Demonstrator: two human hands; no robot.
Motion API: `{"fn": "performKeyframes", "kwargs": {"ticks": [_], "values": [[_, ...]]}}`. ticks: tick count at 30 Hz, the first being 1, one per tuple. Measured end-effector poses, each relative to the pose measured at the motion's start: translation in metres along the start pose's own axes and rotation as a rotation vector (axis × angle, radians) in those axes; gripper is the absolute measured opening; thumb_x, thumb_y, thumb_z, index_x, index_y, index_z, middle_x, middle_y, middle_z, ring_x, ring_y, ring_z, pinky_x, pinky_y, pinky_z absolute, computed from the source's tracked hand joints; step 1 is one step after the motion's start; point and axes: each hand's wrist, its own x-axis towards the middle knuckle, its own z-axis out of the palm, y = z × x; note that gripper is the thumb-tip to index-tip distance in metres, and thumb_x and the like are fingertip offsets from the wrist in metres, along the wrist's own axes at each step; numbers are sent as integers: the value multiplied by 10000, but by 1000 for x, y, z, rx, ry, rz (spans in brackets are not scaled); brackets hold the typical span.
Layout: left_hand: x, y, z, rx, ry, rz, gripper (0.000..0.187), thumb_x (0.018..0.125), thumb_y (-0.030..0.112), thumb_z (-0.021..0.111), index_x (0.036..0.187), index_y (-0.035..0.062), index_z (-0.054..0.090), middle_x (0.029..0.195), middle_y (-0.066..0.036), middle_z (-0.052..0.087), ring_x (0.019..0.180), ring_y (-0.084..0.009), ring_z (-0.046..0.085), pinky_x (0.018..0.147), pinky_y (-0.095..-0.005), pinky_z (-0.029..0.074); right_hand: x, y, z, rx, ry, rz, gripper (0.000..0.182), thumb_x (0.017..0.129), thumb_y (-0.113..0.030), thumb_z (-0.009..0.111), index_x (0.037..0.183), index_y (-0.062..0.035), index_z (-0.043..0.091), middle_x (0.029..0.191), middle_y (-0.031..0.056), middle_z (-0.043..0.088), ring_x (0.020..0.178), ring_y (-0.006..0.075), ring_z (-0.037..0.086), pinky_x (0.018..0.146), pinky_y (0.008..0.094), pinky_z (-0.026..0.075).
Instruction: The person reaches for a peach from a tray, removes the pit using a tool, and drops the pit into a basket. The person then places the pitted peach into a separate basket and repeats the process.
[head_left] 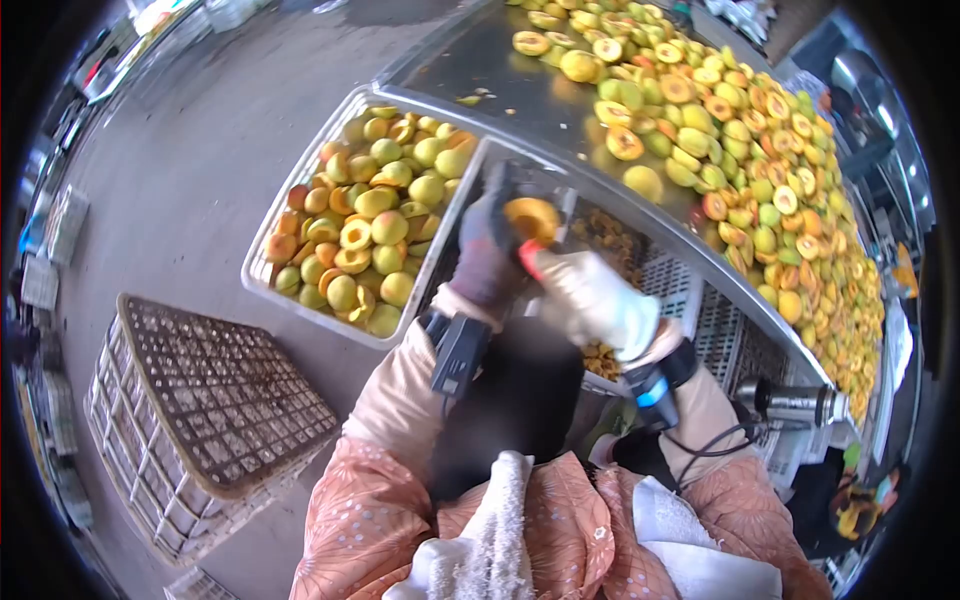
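Note:
My left hand (pixel 486 245), in a dark glove, is closed around a halved yellow peach (pixel 532 218) with its hollow cut face showing. My right hand (pixel 595 300), in a white glove, is close beside it, its fingers closed on a small tool with a red part (pixel 530 259). Blur hides the rest of that tool. To the left of both hands stands a white crate (pixel 262 268) filled with peach halves. Below the hands, a lower container holds brown-orange pits or scraps (pixel 605 238), partly hidden by my right hand.
A metal table (pixel 450 65) at the upper right bears a large heap of peaches (pixel 740 130), many halved. On the floor at left stands a dirty plastic crate (pixel 215 400). A dark cylindrical flask (pixel 795 400) lies at right, and another person (pixel 855 515) shows at the lower right.

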Motion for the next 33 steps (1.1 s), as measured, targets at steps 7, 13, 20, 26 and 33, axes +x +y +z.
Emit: {"fn": "performKeyframes", "kwargs": {"ticks": [7, 13, 20, 26, 33], "values": [[5, -95, -30, 173, -464, 15, 599, 773, -28, 557, 1352, 35, 418, 907, -187, 597, 829, -309, 590, 739, -366, 476, 14, 18, -50, -288, 141, 78, 561, 918, -536, 488, 888, 16, 579, 524, -18, 452, 375, 46, 357, 364, 200, 286], [102, -217, -111, 261, 192, -459, 290, 860, 287, 561, 911, 16, 649, 822, -195, 663, 773, -378, 628, 698, -413, 489, -8, 69, -102, -128, 495, 132, 617, 912, -566, 468, 860, 36, 593, 552, 51, 527, 372, 99, 440, 367, 235, 334], [173, -366, -101, 1188, -828, -144, 552, 889, 325, 482, 1367, 61, 401, 1445, -218, 330, 1354, -373, 273, 1102, -585, 147, -12, 84, -90, 29, 456, 304, 557, 899, -530, 537, 924, 23, 598, 574, 44, 537, 428, 96, 477, 403, 237, 377], [186, -372, -92, 993, -604, -354, 498, 918, 397, 523, 1269, 44, 521, 1239, -188, 560, 1127, -343, 526, 953, -404, 395, -46, 103, -117, 120, 531, 257, 515, 906, -507, 540, 918, 4, 606, 578, 39, 544, 431, 87, 481, 428, 224, 394], [233, -354, -213, 626, 447, -463, 420, 941, 296, 546, 1221, -17, 540, 1080, -149, 644, 944, -246, 612, 823, -322, 472, -90, 111, -136, 336, 620, 109, 450, 923, -428, 553, 911, 19, 607, 595, 38, 552, 439, 73, 467, 419, 200, 365]]}}
